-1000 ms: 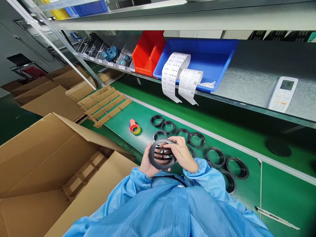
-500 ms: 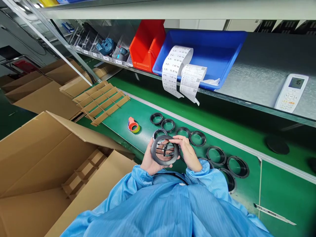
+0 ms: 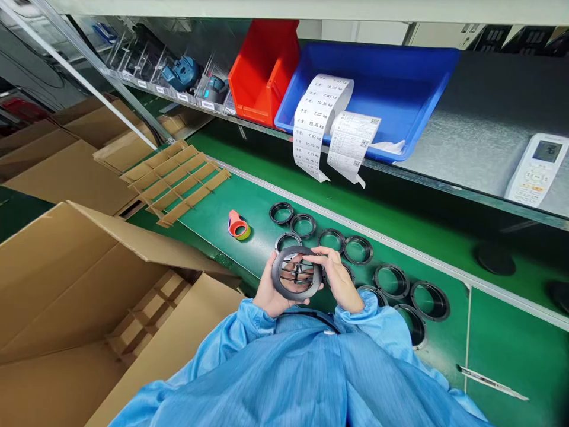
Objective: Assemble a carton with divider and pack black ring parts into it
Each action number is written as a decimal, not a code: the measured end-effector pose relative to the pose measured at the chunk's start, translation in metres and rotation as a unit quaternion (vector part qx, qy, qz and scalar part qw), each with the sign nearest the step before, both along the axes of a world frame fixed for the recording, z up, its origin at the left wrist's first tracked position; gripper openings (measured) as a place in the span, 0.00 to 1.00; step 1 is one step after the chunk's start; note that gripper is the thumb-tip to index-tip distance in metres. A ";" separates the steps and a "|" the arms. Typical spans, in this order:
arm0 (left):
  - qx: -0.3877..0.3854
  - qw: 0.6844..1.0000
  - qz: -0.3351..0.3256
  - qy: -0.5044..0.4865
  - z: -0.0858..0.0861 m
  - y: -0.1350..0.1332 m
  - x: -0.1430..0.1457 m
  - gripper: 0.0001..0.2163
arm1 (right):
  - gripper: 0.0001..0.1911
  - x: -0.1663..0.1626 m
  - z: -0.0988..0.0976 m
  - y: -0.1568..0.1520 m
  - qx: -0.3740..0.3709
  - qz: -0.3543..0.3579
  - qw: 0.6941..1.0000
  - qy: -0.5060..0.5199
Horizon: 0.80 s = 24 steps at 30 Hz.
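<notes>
A round black air vent (image 3: 290, 292) with a wide rim and thin crossing slats is held up in front of my body. My left hand (image 3: 267, 292) is closed around its left side and underside, and palm skin shows through the slats. My right hand (image 3: 339, 281) grips the right side, its fingertips bent over the upper right rim. Just beyond my hands, several black rings (image 3: 358, 249) lie on the green bench (image 3: 213, 219). Some rings are partly hidden behind my right hand and sleeve.
An open cardboard box (image 3: 84, 267) with dividers inside stands at left. A cardboard lattice (image 3: 178, 184) and tape rolls (image 3: 240, 228) lie on the bench. The shelf holds a red bin (image 3: 262, 77), blue tray (image 3: 400, 77) with printed labels and remote (image 3: 537, 169). A utility knife (image 3: 493, 383) lies at right.
The camera view has shifted slightly. My right fingers have bent a little more over the vent's upper rim; the vent stays in both hands.
</notes>
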<state>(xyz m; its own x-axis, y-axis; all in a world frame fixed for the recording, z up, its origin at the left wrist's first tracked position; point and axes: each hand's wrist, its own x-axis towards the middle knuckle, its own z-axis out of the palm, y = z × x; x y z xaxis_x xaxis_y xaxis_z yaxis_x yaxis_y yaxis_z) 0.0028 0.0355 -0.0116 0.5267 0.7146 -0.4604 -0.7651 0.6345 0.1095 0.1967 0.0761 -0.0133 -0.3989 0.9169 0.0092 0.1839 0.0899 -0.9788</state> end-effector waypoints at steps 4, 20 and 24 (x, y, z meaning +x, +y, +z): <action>-0.020 1.000 0.007 0.015 0.003 0.004 -0.006 0.32 | 0.32 -0.008 -0.004 0.003 0.003 0.002 1.000 -0.016; -0.212 0.961 0.071 0.161 -0.041 0.040 -0.068 0.29 | 0.68 -0.116 -0.072 0.053 0.033 0.333 0.910 -0.247; -0.202 0.964 0.086 0.153 -0.056 0.063 -0.093 0.33 | 0.73 -0.159 -0.088 0.090 -0.004 0.384 0.888 -0.254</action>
<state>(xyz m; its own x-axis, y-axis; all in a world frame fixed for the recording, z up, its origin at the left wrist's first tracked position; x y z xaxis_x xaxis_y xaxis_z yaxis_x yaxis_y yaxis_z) -0.0907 0.0986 -0.0674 0.2117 0.5092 -0.8342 -0.8334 0.5399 0.1180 0.0380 0.1665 -0.1015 -0.8572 0.3727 -0.3555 0.4890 0.3724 -0.7888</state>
